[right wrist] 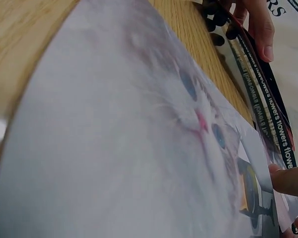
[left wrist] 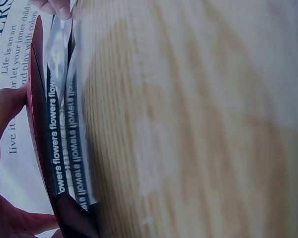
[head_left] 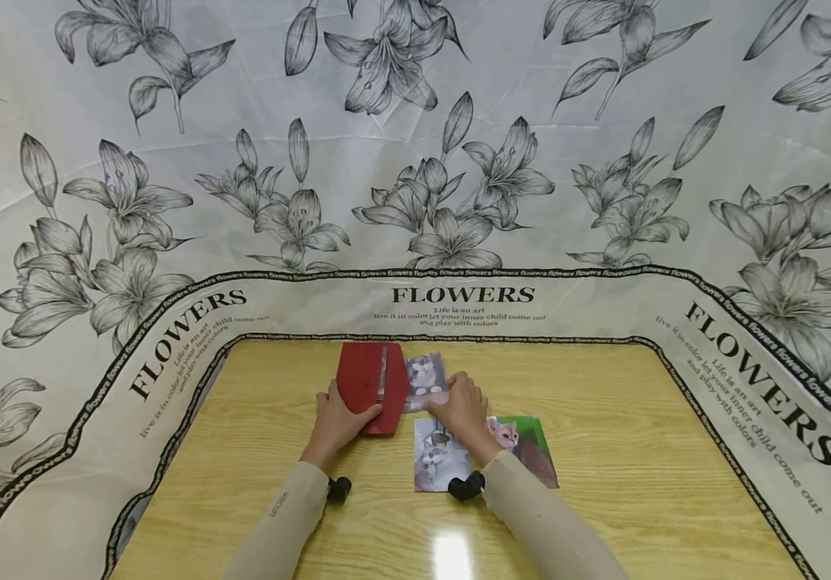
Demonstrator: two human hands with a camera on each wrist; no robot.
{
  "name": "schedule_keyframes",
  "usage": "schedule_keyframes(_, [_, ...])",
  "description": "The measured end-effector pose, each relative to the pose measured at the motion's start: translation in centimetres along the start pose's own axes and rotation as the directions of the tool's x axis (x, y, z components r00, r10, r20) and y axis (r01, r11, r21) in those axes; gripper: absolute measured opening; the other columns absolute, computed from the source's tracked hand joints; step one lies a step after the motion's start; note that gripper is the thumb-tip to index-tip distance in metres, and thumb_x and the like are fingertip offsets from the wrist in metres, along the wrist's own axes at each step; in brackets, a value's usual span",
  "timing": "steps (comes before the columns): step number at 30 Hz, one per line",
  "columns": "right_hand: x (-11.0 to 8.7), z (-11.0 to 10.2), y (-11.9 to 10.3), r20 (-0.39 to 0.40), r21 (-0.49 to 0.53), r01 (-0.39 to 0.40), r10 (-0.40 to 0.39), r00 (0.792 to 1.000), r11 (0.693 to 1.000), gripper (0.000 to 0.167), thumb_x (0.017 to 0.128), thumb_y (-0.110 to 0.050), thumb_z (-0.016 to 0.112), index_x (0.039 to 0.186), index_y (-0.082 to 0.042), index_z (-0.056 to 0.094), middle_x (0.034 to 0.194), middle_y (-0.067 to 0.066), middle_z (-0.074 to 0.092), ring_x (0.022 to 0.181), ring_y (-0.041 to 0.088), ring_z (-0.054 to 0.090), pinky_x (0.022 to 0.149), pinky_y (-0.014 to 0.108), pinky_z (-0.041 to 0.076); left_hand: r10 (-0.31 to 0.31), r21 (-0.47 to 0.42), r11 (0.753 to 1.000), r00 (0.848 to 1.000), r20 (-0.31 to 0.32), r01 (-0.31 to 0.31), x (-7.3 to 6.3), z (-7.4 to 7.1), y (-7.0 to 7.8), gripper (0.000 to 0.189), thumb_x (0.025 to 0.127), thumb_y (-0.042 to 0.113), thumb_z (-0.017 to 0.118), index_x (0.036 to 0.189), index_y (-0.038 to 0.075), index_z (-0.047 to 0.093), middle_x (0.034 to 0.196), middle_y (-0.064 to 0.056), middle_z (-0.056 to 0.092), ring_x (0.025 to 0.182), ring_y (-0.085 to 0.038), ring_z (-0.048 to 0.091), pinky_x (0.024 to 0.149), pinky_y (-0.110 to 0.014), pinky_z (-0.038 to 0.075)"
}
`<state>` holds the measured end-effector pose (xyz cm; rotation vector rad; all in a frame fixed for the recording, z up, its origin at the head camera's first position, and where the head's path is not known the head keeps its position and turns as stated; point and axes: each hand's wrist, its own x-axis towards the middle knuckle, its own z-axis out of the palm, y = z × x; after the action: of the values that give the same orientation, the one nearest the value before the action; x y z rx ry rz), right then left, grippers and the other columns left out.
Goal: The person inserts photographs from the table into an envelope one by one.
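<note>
Found left hand (head_left: 341,423) pinching red, angular, flat folder (head_left: 359,379) on yellow wood-grain table (head_left: 241,451), right hand (head_left: 465,408) pinching rectangular paper kitten print (head_left: 424,374) just beside. Appeared at insertion step; likely called for steady alignment with opening.

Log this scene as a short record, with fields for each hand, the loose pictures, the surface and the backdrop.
Left hand: left hand grips the red folder at its left side
Right hand: right hand pinches a cat picture
Held picture position: just right of the folder; contact unclear
Loose pictures: grey cat picture and green-edged cat picture, lying nearer the person
Partly hidden: both loose pictures, behind the right arm
Surface: wood-grain table
Backdrop: white cloth with flower drawings and "FLOWERS" lettering
</note>
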<state>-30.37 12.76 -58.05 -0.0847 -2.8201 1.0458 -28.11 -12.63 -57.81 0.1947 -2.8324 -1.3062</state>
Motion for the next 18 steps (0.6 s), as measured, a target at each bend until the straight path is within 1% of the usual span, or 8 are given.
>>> schedule_keyframes(4, [0.0,-0.1,0.0,0.013,-0.006,-0.008,0.008,1.000,1.000,0.062,0.083,-0.038,0.092,0.124,-0.007,0.058,0.102,0.012,0.070,0.096,0.034,0.060,0.093,0.050,0.039,-0.001,-0.012,1.000,1.000,-0.004,0.001,-0.1,0.0,0.1,0.115,0.089,0.054,0.086,0.166,-0.002,0.021,0.141,-0.031,0.040,0.115,-0.041,0.059,0.101,-0.059,0.053])
schedule_keyframes(7, [0.0,-0.2,0.1,0.023,-0.006,-0.019,0.019,1.000,1.000,0.063,0.085,-0.037,0.092,0.128,-0.005,0.059,0.100,0.012,0.072,0.095,0.035,0.062,0.094,0.051,0.040,0.001,-0.009,1.000,1.000,-0.002,-0.001,-0.1,0.0,0.2,0.116,0.088,0.054,0.086,0.167,-0.002,0.021,0.142,-0.031,0.040,0.115,-0.041,0.059,0.101,-0.059,0.053])
schedule_keyframes(11, [0.3,-0.6,0.5,0.046,0.005,-0.031,0.031,0.998,1.000,0.062,0.088,-0.034,0.088,0.133,-0.003,0.059,0.093,0.009,0.071,0.089,0.031,0.063,0.094,0.052,0.043,-0.003,-0.006,1.000,1.000,0.005,0.003,-0.1,0.1,0.2,0.116,0.088,0.054,0.086,0.167,-0.002,0.021,0.141,-0.031,0.040,0.115,-0.041,0.059,0.101,-0.059,0.053])
schedule_keyframes(13, [0.5,-0.8,0.7,0.066,0.029,-0.039,0.037,0.997,0.999,0.059,0.091,-0.031,0.086,0.136,-0.004,0.060,0.090,0.007,0.070,0.084,0.028,0.063,0.090,0.050,0.047,-0.002,-0.011,1.000,1.000,0.003,0.003,-0.1,0.1,0.2,0.116,0.089,0.054,0.086,0.167,-0.002,0.021,0.141,-0.031,0.041,0.114,-0.041,0.060,0.101,-0.059,0.053])
schedule_keyframes(15, [0.8,-1.1,0.9,0.086,0.057,-0.041,0.036,0.996,0.998,0.056,0.093,-0.029,0.084,0.138,-0.004,0.061,0.088,0.006,0.068,0.077,0.024,0.061,0.080,0.046,0.049,-0.006,-0.014,1.000,1.000,0.000,0.006,-0.2,0.0,0.2,0.116,0.089,0.053,0.086,0.167,-0.002,0.021,0.141,-0.031,0.041,0.115,-0.041,0.060,0.101,-0.059,0.053])
schedule_keyframes(18, [1.2,-1.5,1.2,0.120,0.093,-0.048,0.037,0.992,0.994,0.053,0.096,-0.026,0.082,0.141,-0.005,0.061,0.085,0.005,0.067,0.069,0.021,0.059,0.065,0.038,0.048,-0.003,-0.014,1.000,1.000,-0.001,0.003,-0.1,-0.1,0.3,0.117,0.089,0.053,0.086,0.167,-0.002,0.020,0.141,-0.032,0.040,0.116,-0.043,0.060,0.101,-0.060,0.053])
